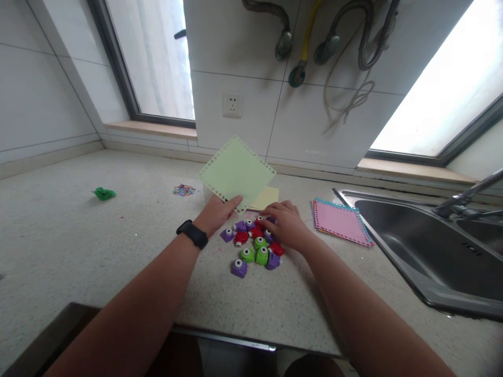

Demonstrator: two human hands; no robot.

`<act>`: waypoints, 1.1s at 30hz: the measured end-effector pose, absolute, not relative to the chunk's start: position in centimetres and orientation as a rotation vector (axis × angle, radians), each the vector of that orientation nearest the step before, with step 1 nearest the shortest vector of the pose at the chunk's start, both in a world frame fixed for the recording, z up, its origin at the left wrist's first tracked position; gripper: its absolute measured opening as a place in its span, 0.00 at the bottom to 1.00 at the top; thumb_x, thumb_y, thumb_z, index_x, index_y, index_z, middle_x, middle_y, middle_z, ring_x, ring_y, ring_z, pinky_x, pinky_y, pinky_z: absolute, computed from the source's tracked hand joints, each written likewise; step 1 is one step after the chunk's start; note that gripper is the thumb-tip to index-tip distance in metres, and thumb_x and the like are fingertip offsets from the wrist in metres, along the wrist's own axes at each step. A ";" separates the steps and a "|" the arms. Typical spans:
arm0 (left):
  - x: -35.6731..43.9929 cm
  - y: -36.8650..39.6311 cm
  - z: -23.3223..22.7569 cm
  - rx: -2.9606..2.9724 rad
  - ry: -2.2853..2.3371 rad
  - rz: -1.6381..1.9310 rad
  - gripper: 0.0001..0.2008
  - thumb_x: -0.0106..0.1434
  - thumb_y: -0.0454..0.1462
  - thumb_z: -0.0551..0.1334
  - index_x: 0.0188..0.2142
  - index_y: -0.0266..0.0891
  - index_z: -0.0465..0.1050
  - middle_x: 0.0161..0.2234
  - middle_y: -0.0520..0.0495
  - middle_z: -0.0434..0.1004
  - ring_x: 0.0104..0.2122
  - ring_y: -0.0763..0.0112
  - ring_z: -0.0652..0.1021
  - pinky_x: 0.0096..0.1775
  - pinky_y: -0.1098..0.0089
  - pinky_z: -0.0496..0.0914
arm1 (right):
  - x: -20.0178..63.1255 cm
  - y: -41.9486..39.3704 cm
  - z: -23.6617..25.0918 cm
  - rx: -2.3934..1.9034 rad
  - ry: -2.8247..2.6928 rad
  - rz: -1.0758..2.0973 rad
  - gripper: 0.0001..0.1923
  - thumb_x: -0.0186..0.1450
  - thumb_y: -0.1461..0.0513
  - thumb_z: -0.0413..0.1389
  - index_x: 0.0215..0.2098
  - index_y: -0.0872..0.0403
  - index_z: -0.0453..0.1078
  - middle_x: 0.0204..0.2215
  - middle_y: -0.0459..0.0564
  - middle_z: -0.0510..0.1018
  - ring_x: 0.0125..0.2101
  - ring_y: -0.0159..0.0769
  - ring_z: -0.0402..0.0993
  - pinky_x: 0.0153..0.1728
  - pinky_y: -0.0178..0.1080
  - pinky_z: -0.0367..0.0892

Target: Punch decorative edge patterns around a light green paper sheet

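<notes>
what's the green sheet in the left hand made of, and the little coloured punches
Pale green square sheet: likely thin matte paper or card; it stands flat, its edges perforated. Small purple, green and red craft punches: probably moulded plastic, with a smooth, slightly shiny surface and white round buttons.

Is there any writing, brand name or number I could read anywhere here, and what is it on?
No readable text anywhere.
Small punches: only white shape symbols such as a star on top, no words.
Black wristband: no display or marking visible.
Wall socket: any marking too small to read.
Green sheet, pink sheets: blank.
</notes>
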State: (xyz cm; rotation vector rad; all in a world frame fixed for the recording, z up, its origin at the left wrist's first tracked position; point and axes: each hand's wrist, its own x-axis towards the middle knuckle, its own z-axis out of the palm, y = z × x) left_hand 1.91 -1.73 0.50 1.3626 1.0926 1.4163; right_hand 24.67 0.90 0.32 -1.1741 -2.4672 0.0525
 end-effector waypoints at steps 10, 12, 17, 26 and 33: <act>2.3 -1.9 0.6 1.315 1.153 1.409 0.17 0.57 0.46 0.68 0.41 0.37 0.76 0.29 0.51 0.77 0.21 0.77 0.67 0.26 0.73 0.64 | 25.1 1.9 0.1 -1.229 -2.296 0.272 0.10 0.68 0.54 0.56 0.41 0.46 0.78 0.42 0.52 0.80 0.48 0.50 0.67 0.50 0.55 0.55; 2.3 -2.0 0.5 1.308 1.160 1.396 0.17 0.57 0.47 0.68 0.39 0.37 0.75 0.26 0.52 0.74 0.20 0.77 0.67 0.25 0.73 0.63 | 25.3 2.0 0.2 -1.162 -2.123 0.449 0.09 0.68 0.56 0.56 0.42 0.49 0.76 0.41 0.52 0.80 0.46 0.47 0.70 0.49 0.53 0.60; 2.4 -1.9 0.3 1.299 1.171 1.360 0.17 0.58 0.49 0.68 0.34 0.37 0.72 0.19 0.56 0.67 0.18 0.77 0.65 0.20 0.75 0.59 | 25.5 2.1 0.7 -0.874 -1.560 1.039 0.13 0.68 0.55 0.55 0.48 0.49 0.65 0.41 0.50 0.78 0.35 0.38 0.77 0.39 0.47 0.71; 2.8 -1.9 -0.2 1.227 1.073 1.466 0.16 0.55 0.46 0.71 0.30 0.36 0.73 0.20 0.54 0.71 0.18 0.77 0.68 0.21 0.75 0.63 | 25.8 -0.4 4.1 -0.523 -1.331 0.962 0.14 0.62 0.61 0.64 0.44 0.48 0.69 0.39 0.46 0.76 0.37 0.34 0.77 0.44 0.43 0.72; 2.9 -2.1 -0.4 1.213 1.143 1.498 0.17 0.51 0.47 0.71 0.26 0.35 0.75 0.20 0.51 0.73 0.19 0.75 0.70 0.22 0.73 0.64 | 25.7 -2.5 6.0 -0.403 -1.381 0.785 0.21 0.58 0.66 0.67 0.48 0.49 0.70 0.41 0.48 0.77 0.42 0.34 0.75 0.48 0.43 0.71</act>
